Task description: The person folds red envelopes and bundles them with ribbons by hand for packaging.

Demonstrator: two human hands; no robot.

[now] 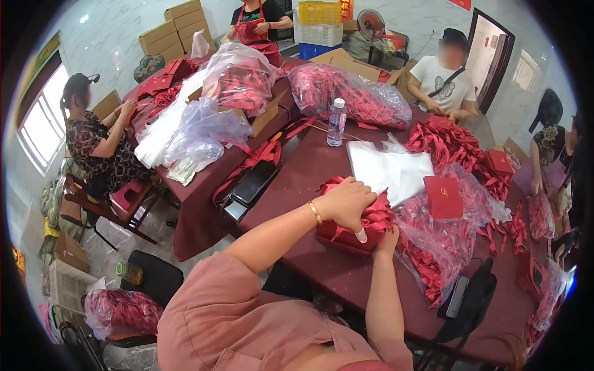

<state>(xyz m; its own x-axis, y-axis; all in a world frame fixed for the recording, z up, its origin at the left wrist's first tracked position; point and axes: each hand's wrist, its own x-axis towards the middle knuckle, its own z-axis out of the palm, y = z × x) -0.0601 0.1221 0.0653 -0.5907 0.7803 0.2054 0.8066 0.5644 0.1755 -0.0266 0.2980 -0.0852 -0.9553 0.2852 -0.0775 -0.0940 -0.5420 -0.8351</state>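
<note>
Near the middle, my left hand [346, 203], with a gold bracelet at the wrist, lies over a dark red box [346, 240] packed with red ribboned pieces [378, 216]. Its fingers curl over the far side and its thumb, with a pale tip, presses down at the front. My right hand [387, 242] grips the right side of the box, its fingers partly hidden. White plastic sheets [390, 170] lie just beyond. To the right, a clear bag [427, 247] of red ribbons bears a flat red packet [444, 198].
A water bottle [336, 123] stands beyond my hands. A phone [255, 183] lies at the left table edge, and a black bag [473, 303] at the right. Filled plastic bags [346, 93] cover the far side. Several people sit or stand around the tables.
</note>
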